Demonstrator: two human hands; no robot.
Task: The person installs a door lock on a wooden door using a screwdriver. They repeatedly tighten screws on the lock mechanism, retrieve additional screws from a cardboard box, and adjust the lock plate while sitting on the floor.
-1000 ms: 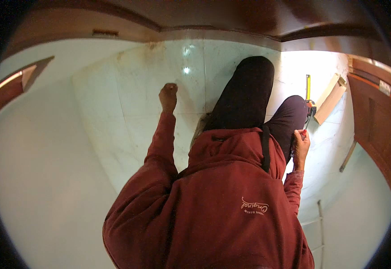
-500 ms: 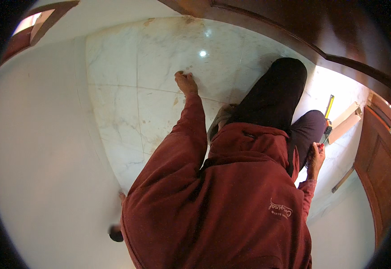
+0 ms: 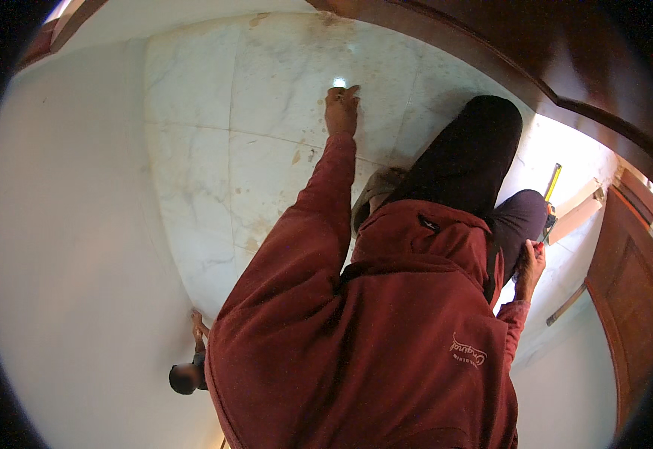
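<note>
On the far marble floor [image 3: 267, 112], pale, veined and stained brown, the left hand [image 3: 341, 111] presses down, fingers together. It has reached farther out than half a second ago. The right hand [image 3: 530, 262], near the right knee, grips a small red-handled tool [image 3: 544, 233]. Bare floor lies leftward; dark wooden trim [image 3: 491, 52] bounds the far right.

1. A room inside a home under finishing work: a pale marble-tiled floor [image 3: 214, 150], stained in places.
2. Dark polished wooden door frame [image 3: 491, 52] curves beside the floor.
3. Plain white walls [image 3: 65, 247] border the floor.
</note>
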